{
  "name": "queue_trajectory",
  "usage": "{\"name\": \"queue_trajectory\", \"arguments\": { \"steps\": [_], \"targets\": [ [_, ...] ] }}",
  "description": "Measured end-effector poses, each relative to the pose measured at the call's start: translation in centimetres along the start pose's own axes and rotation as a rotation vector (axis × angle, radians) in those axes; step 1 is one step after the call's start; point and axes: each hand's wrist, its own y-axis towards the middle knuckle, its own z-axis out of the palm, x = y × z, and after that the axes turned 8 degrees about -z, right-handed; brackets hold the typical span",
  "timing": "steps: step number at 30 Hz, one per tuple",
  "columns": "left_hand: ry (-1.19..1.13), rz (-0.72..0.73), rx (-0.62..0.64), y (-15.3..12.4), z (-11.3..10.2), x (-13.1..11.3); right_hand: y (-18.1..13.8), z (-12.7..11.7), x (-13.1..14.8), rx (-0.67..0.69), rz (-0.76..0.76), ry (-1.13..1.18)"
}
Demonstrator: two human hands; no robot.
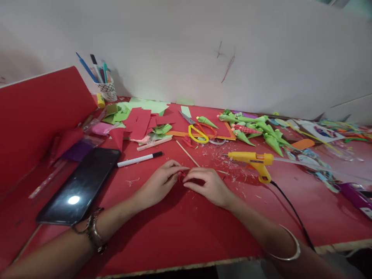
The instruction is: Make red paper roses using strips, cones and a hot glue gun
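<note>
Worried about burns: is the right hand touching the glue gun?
Apart. The head view shows a strip of red table between the right hand and the glue gun.

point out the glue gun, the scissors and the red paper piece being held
glue gun [252, 158], head view, on its yellow barrel
scissors [192, 124], head view, where blades meet yellow handles
red paper piece [181, 176], head view, on its visible red part

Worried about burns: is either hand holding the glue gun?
No, the glue gun lies on the red table, apart from the left hand and right hand.
</note>
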Motion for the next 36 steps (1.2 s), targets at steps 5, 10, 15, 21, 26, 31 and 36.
{"name": "queue_trajectory", "arguments": {
  "steps": [5, 10, 15, 21, 26, 31, 36],
  "targets": [
    [0.021, -0.011, 0.014, 0.1, -0.1, 0.0, 0.0, -0.1, 0.0, 0.014, -0.011, -0.035],
    [0.077, -0.041, -0.01, 0.0, -0.5, 0.1, -0.2, -0.2, 0.0, -0.012, -0.004, -0.084],
    [0.154, -0.052, -0.047, 0.0, -1.1, 0.2, -0.2, -0.4, -0.1, -0.066, 0.022, -0.109],
    [0.197, -0.069, -0.072, -0.1, -1.4, 0.0, -0.1, -0.6, -0.1, -0.149, 0.055, -0.151],
    [0.134, -0.163, -0.205, -0.3, -1.6, -0.3, -0.1, -0.7, -0.3, -0.163, 0.043, -0.19],
    [0.132, -0.087, -0.187, -0.3, -1.4, -0.3, -0.2, -0.6, -0.3, -0.167, -0.009, -0.212],
    [0.124, -0.015, -0.062, -0.4, -1.4, -0.5, -0.3, -0.4, -0.2, -0.14, -0.125, -0.251]
  ]
}}
